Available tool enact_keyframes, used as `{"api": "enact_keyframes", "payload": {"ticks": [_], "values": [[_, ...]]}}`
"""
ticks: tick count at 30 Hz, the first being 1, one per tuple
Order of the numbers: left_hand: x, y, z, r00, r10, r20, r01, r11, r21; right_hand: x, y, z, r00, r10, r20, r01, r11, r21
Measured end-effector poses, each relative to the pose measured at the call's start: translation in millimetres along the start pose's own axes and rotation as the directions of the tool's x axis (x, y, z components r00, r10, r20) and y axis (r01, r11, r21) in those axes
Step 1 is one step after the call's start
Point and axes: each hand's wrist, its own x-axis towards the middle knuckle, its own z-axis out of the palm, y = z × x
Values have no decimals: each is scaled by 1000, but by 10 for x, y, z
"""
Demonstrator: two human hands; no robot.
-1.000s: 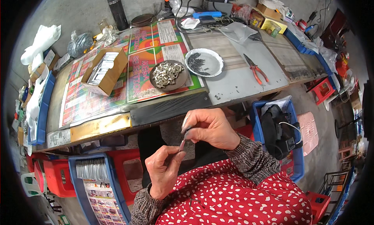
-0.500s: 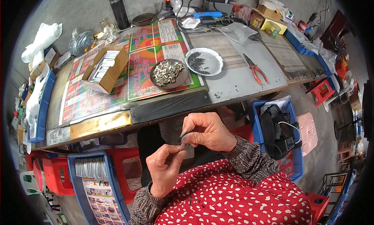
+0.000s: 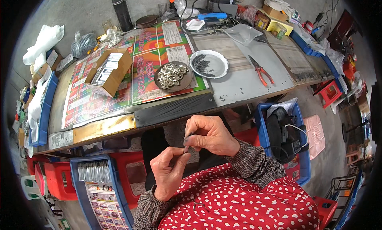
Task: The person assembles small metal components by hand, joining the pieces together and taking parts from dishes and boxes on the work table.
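My left hand [image 3: 170, 171] and my right hand [image 3: 211, 136] meet in front of the table's near edge, above my lap. Thumb and forefinger of the left pinch a tiny greyish piece [image 3: 186, 149], mostly hidden by the fingertips. The right hand is closed in a pinch just above it, its fingertips darkened; whatever lies between them is too small to make out. Beyond, on the table, a brown round dish [image 3: 190, 82] holds many short metallic pieces [image 3: 172, 75]. Beside it a white scalloped plate [image 3: 221, 66] carries thin dark strips [image 3: 200, 64].
Red-handled pliers [image 3: 261, 74] lie right of the plate. An open cardboard box [image 3: 115, 83] of flat silvery items stands left. Below the table are a blue crate [image 3: 75, 172] with metal rods and a blue bin [image 3: 304, 160] holding a black bag. A dark flask [image 3: 122, 14] stands at the back.
The fingertips have shifted only slightly, with the right fingers closing more over the small piece. The whole view has moved by a hair; objects on the table stay put.
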Motion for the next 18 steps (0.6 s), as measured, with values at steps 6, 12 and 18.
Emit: {"api": "enact_keyframes", "payload": {"ticks": [6, 12, 18], "values": [[48, 32, 68, 973, 201, -112, -171, 957, 233, 35, 103, 63, 983, -142, -114, 116, 970, -214], [28, 48, -21, 997, -79, 1, 79, 996, -31, 29, -73, 86, 996, 35, -76, -35, 999, 2], [18, 3, 18, 992, 119, -38, -111, 979, 170, -8, 41, 6, 999, 7, 43, -5, 999, -43]]}}
